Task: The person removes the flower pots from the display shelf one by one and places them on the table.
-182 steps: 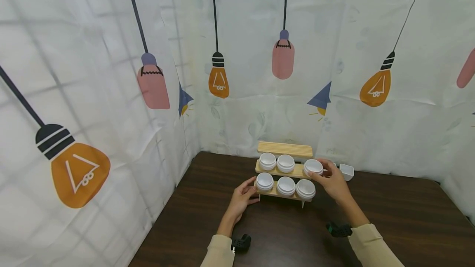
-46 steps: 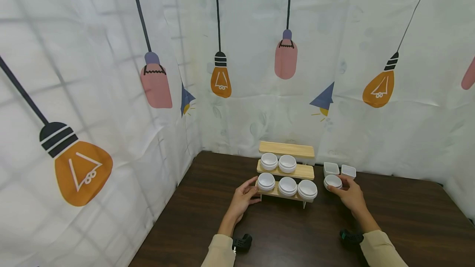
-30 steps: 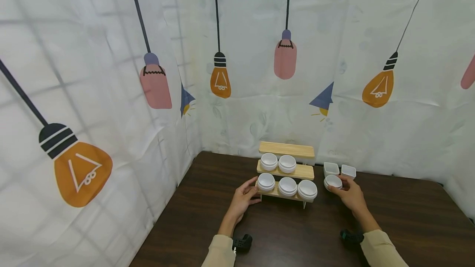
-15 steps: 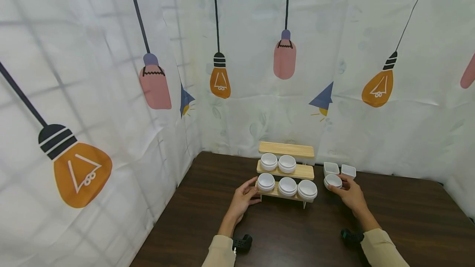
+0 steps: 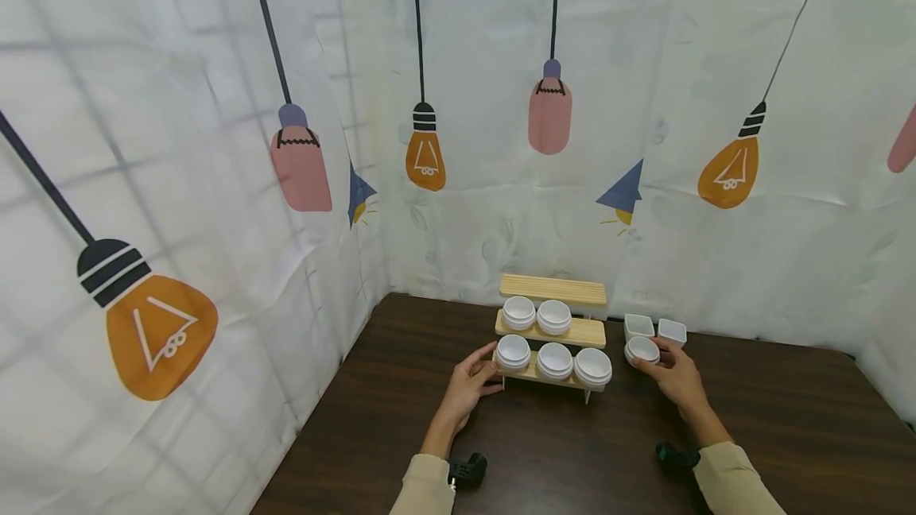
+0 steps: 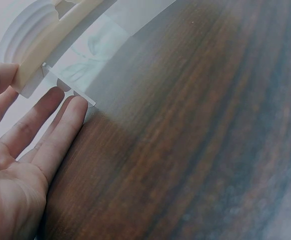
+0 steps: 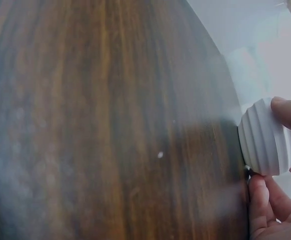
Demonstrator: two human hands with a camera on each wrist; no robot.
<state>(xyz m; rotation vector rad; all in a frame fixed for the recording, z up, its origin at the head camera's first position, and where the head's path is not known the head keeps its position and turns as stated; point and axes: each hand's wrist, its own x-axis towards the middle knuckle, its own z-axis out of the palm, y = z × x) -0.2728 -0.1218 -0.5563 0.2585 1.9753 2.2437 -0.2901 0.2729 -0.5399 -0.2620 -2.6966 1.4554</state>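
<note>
A three-tier wooden rack (image 5: 572, 331) stands on the dark table (image 5: 544, 451). Its top tier is bare, two round white bowls (image 5: 518, 311) sit on the middle tier and three (image 5: 555, 359) on the bottom. My left hand (image 5: 490, 368) grips the left end of the bottom tier. In the left wrist view its thumb lies on the shelf end (image 6: 30, 75) and its fingers (image 6: 60, 125) against the leg. Right of the rack, my right hand (image 5: 653, 360) holds a ribbed round white bowl (image 5: 642, 349) (image 7: 265, 142) resting on the table, thumb and fingers around its side.
Two square white dishes (image 5: 638, 325) (image 5: 672, 330) stand just behind the held bowl near the back curtain. A printed curtain (image 5: 215, 181) walls the table's left and back sides. Bare dark tabletop lies in front of the rack.
Six seconds ago my right hand was at the right bowl on the middle tier; that bowl now sits on the table beside the rack. Over the last second nothing has visibly moved.
</note>
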